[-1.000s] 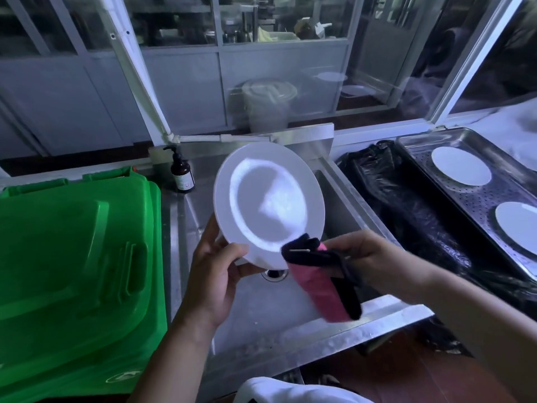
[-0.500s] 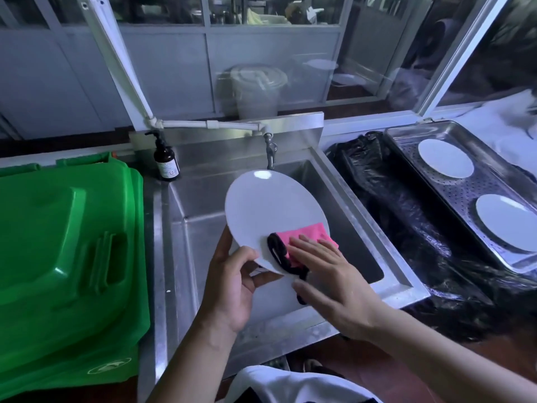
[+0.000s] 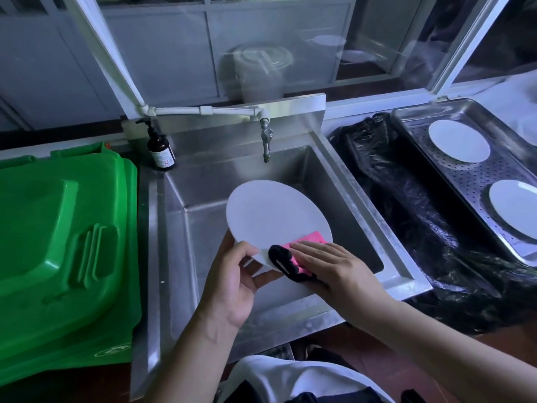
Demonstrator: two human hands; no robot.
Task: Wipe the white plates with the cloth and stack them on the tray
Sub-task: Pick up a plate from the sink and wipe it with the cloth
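left hand (image 3: 232, 282): thumb on top, fingers curled under the near rim of the plate, gripping it over the sink
right hand (image 3: 334, 267): fingers flat and straight, pressing the cloth onto the plate's near-right edge
cloth (image 3: 293, 254): pink with black trim, bunched under the fingers, part hanging off the rim
plate (image 3: 273, 216): plain white, round, matte, tilted, far edge raised
sink (image 3: 343, 175): steel, tap above the far wall
bin (image 3: 58, 242): green, left of sink
tray (image 3: 476, 181): perforated steel, far right, two white plates lying side by side, not stacked
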